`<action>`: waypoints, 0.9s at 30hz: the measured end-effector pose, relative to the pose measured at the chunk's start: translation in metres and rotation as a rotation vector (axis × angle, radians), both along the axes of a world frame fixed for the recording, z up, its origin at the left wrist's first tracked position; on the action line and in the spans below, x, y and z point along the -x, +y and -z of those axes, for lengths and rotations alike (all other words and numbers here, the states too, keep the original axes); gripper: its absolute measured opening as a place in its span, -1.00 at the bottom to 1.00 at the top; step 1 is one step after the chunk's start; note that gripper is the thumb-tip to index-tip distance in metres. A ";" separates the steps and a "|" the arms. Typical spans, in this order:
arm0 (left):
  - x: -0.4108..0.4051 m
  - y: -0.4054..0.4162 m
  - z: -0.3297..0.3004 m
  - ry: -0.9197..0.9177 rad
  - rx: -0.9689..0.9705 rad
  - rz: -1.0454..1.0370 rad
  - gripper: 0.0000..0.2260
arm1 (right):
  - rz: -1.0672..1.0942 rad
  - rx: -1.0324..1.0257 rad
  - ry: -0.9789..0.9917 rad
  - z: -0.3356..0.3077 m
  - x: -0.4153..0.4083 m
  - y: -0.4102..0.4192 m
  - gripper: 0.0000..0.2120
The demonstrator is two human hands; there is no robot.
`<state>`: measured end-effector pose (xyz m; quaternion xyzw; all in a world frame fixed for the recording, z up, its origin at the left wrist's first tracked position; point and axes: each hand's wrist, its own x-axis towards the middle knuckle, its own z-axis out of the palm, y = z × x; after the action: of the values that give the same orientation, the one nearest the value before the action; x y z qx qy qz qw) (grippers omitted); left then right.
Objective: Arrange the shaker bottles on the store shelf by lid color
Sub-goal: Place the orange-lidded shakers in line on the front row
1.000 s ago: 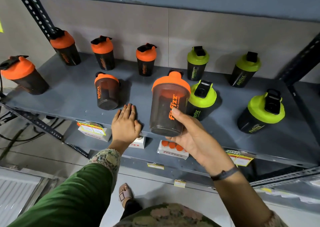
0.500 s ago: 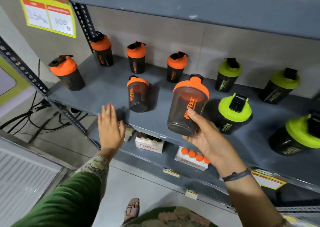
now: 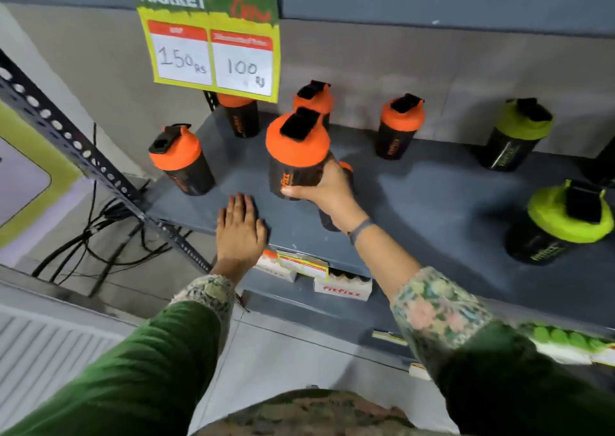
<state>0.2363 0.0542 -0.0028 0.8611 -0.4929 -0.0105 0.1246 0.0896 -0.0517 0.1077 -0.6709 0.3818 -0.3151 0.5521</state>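
My right hand (image 3: pixel 327 192) grips a dark shaker bottle with an orange lid (image 3: pixel 297 151), held upright just above the grey shelf (image 3: pixel 416 199). My left hand (image 3: pixel 240 227) lies flat and open on the shelf's front edge, left of that bottle. Other orange-lidded bottles stand at the left (image 3: pixel 181 161), at the back under the sign (image 3: pixel 240 119), behind the held one (image 3: pixel 314 98) and further right (image 3: pixel 399 126). Another bottle is mostly hidden behind my right wrist. Green-lidded bottles stand at the back right (image 3: pixel 515 134) and front right (image 3: pixel 562 222).
A price sign (image 3: pixel 213 33) hangs from the shelf above. A perforated metal upright (image 3: pixel 76 149) runs diagonally at the left, with black cables (image 3: pixel 100 236) on the floor behind it. Small product boxes (image 3: pixel 342 287) sit on the lower shelf.
My right hand has carried the orange-lidded bottle leftward toward the other orange ones. My left hand stays at the shelf's front edge. The view has shifted left, bringing the price sign fully into view.
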 end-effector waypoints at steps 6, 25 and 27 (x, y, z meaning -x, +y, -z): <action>-0.003 0.000 0.003 -0.006 0.026 0.013 -0.39 | -0.043 0.072 0.306 0.037 -0.039 -0.002 -0.25; -0.005 0.000 0.007 -0.034 0.057 0.009 -0.37 | 0.149 -0.176 0.628 0.027 0.031 -0.068 0.15; -0.004 0.000 0.007 -0.037 0.055 0.008 -0.36 | 0.161 -0.275 0.417 0.031 0.029 -0.075 -0.01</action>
<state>0.2406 0.0541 -0.0096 0.8554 -0.4987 0.0182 0.1390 0.0608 -0.1268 0.0763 -0.6076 0.5789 -0.1581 0.5204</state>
